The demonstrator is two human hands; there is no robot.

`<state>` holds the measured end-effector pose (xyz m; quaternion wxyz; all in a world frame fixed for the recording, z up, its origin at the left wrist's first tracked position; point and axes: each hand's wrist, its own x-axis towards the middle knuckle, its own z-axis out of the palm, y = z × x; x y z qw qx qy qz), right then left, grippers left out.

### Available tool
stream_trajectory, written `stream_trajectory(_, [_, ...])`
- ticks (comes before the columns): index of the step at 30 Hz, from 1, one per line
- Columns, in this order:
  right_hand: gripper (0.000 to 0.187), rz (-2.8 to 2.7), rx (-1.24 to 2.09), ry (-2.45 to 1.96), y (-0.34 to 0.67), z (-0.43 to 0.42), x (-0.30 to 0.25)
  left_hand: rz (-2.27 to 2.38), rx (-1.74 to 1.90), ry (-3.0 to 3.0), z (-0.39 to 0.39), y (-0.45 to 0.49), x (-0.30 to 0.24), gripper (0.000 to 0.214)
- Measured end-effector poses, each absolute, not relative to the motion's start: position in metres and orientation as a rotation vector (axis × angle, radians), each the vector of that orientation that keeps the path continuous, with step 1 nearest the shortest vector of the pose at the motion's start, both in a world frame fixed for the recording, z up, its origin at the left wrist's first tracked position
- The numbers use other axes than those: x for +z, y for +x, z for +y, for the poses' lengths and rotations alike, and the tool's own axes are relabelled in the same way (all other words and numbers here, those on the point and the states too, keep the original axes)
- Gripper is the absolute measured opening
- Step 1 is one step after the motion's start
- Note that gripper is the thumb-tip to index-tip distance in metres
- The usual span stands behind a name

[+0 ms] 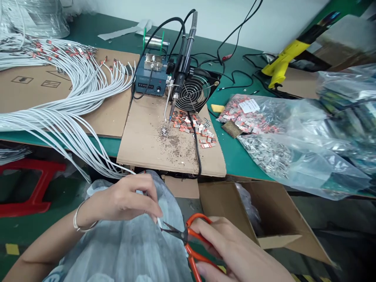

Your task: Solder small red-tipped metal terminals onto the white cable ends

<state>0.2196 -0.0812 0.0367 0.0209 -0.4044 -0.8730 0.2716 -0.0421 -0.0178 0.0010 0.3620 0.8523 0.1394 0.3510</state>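
Note:
My left hand (131, 199) pinches the end of a white cable (159, 221) above my lap, its short tip poking out past the fingertips. In my right hand (223, 243) are scissors (188, 235) with orange handles, fingers through the loops. Their dark blades are parted, with the points right by the cable tip; whether they touch it I cannot tell. Behind my left hand, a bundle of white cables (67, 121) hangs over the table edge. Ahead, a soldering iron (183, 62) points down over small orange-and-metal connectors (190, 125) on cardboard (141, 145).
A blue soldering station (149, 78), a fan (192, 94) and a solder spool (155, 41) stand at the back. Bags of connectors (249, 113) and metal shells (266, 154) lie on the right. Below are an open carton (273, 211) and a red stool (38, 188).

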Motion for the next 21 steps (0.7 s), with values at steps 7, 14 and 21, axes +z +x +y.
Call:
stream_trajectory(7, [0.028, -2.753, 0.622, -1.193, 0.217, -0.083, 0.042, 0.355, 0.897, 2.19, -0.019, -0.04, 0.003, 0.017])
stream_trajectory(14, [0.016, -2.675, 0.494, -1.195, 0.212, -0.093, 0.028, 0.465, 1.003, 1.998, -0.025, -0.036, -0.004, 0.016])
stream_trajectory(21, [0.018, -2.741, 0.335, -1.225, 0.212, -0.102, 0.014, 0.489, 1.029, 1.959, -0.027, -0.034, -0.01, 0.019])
